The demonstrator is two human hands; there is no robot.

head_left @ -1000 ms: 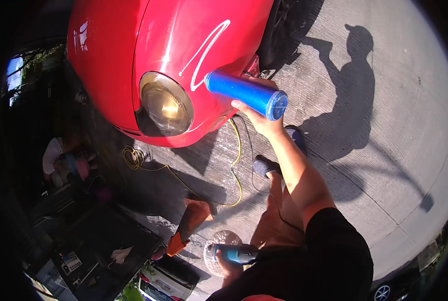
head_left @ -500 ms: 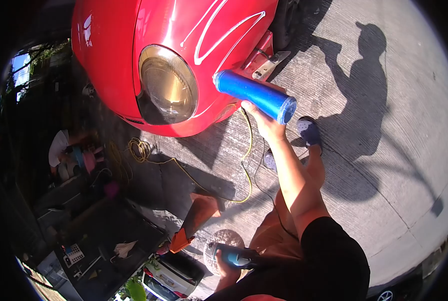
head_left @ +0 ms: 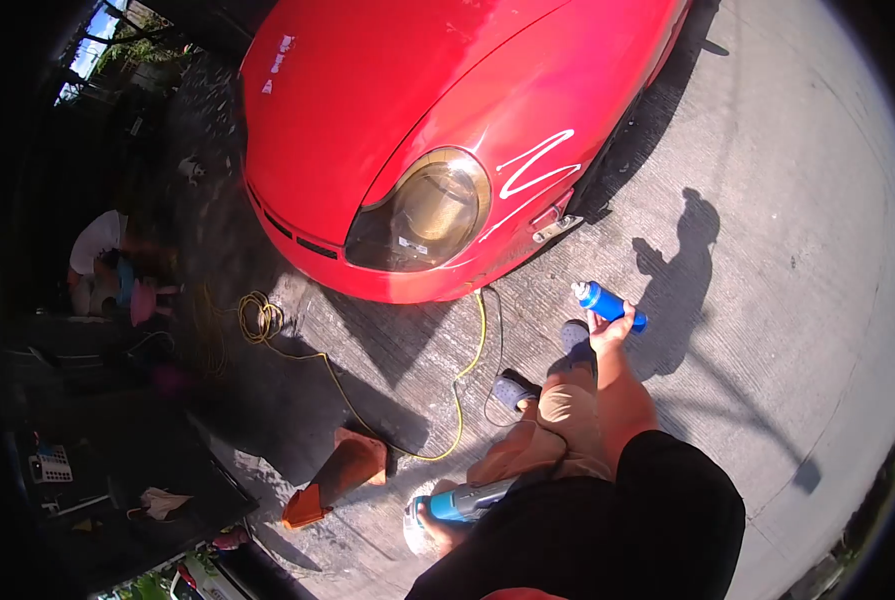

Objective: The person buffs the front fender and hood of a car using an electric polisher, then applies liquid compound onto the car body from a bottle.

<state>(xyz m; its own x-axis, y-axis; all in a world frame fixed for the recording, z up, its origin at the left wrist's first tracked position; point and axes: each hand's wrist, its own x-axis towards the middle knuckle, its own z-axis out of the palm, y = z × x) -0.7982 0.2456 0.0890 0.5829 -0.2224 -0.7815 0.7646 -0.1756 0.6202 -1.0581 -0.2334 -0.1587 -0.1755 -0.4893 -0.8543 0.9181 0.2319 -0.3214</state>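
My right hand [head_left: 610,325] is wrapped round a blue squeeze bottle [head_left: 617,306], held out over the concrete with its whitish nozzle end pointing toward the car. Low in the view, my left hand [head_left: 437,530] grips a teal-and-black power polisher [head_left: 457,502]; its pale round pad [head_left: 413,525] shows at the left end. Ahead of me stands a red car [head_left: 387,100]. A zigzag line of white polish [head_left: 535,170] lies on its fender, beside the cloudy headlight [head_left: 432,210]. Neither hand touches the car.
A yellow extension cord [head_left: 458,400] snakes over the concrete, coiled at left. An orange-brown stand [head_left: 342,475] is near the polisher. A dark table [head_left: 137,520] with items stands at lower left. Another person [head_left: 102,260] bends in the shade at far left.
My right hand has drawn the bottle back from the fender, down toward my body. The view has shifted, showing more of the car's hood. The polisher stays in my left hand.
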